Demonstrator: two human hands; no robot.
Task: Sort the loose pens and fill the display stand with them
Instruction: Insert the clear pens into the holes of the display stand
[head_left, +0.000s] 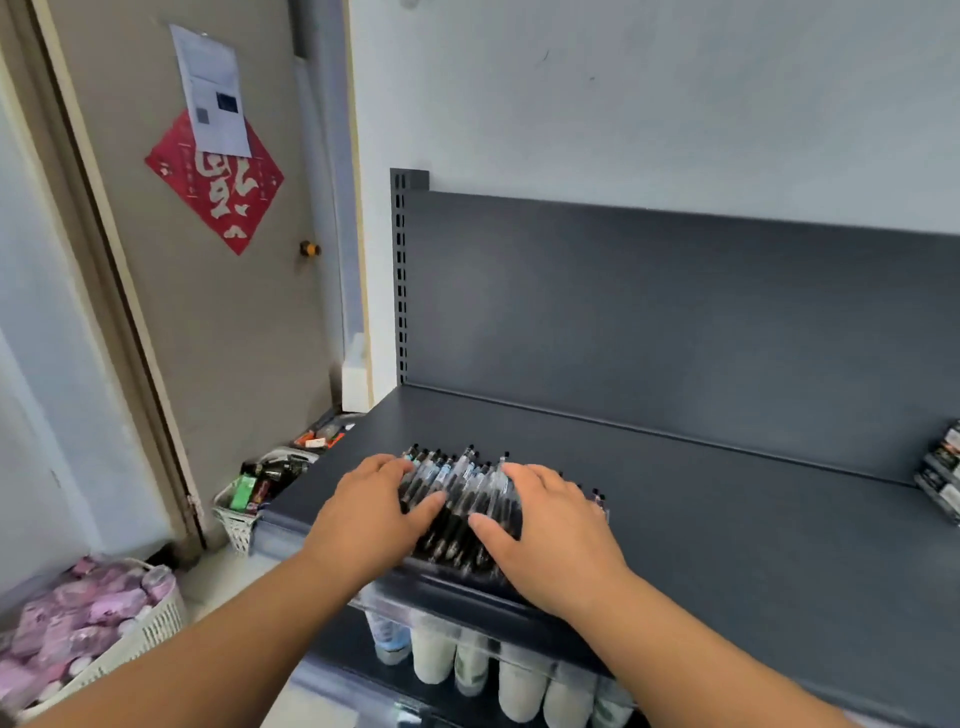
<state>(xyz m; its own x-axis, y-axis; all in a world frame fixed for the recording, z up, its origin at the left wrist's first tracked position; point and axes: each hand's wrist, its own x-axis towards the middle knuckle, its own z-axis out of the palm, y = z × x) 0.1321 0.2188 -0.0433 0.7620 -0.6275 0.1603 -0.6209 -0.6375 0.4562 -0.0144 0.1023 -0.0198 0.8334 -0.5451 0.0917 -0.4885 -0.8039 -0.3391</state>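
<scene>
A heap of loose pens (460, 483) with clear barrels and black caps lies near the front edge of a dark grey shelf (727, 519). My left hand (371, 512) rests flat on the left side of the heap, fingers spread over the pens. My right hand (545, 530) lies flat on the right side, its thumb across the pens' lower ends. Both hands press on the pile from above and hide part of it. No display stand can be made out.
The shelf's back panel (675, 322) rises behind. Dark packs (943, 475) stand at the right edge. White bottles (519, 680) fill the shelf below. A white basket of small goods (249, 499) sits left of the shelf; a basket of pink packets (78, 639) stands lower left, by a door (208, 312).
</scene>
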